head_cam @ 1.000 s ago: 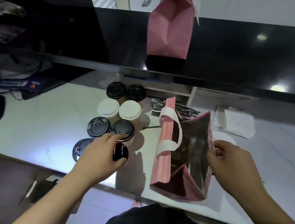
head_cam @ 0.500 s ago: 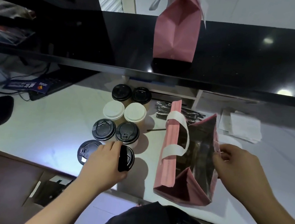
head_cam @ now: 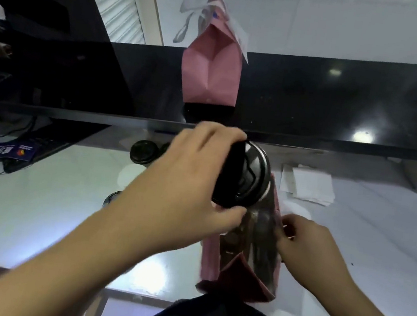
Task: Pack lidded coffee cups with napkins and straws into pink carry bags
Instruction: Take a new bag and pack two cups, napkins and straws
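Note:
My left hand [head_cam: 188,181] grips a coffee cup with a black lid [head_cam: 249,178], held tilted in the air just above the mouth of an open pink carry bag [head_cam: 245,272] standing on the white counter. My right hand [head_cam: 307,246] pinches the bag's right edge and holds it open. Behind my left arm the remaining lidded cups are mostly hidden; one black lid [head_cam: 143,151] and parts of others show.
A second pink bag [head_cam: 211,74] stands on the raised black ledge [head_cam: 339,108] behind. White napkins [head_cam: 309,186] lie on the counter to the right of the bag. Cables and a blue card [head_cam: 3,152] sit at the far left.
My left hand has lifted a black-lidded cup off the counter and carried it up and right over the open bag. My right hand still holds the bag's edge.

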`<move>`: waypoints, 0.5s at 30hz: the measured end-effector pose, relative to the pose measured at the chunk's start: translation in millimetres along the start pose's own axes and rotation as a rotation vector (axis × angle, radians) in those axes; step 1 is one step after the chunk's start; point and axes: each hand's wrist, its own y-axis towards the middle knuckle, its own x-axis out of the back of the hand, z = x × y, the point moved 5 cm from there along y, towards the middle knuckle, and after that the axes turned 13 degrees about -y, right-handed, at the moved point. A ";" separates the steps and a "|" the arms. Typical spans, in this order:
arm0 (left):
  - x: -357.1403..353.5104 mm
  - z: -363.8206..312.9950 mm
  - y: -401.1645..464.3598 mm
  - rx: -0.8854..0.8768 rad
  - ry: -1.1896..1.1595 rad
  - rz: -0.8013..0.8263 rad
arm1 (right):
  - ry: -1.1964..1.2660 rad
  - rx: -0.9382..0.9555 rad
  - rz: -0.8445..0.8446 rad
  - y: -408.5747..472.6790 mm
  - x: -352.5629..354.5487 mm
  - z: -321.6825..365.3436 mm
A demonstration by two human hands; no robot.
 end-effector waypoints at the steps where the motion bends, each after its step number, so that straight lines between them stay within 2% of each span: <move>1: -16.5 -1.5 9.6 -0.018 0.020 0.070 | -0.009 0.001 -0.001 0.0 1.1 -1.4; 4: -64.6 4.9 30.6 -0.043 0.138 0.282 | -0.035 -0.003 -0.024 -0.7 4.8 -7.4; 9: -128.1 31.6 45.7 -0.035 0.246 0.506 | -0.054 -0.014 -0.043 1.4 6.1 -11.4; 11: -147.9 43.0 46.8 -0.027 0.273 0.560 | -0.047 -0.001 -0.043 0.7 7.0 -9.1; 15: -169.6 66.0 50.2 0.032 0.342 0.554 | -0.052 0.000 -0.049 0.5 7.8 -8.1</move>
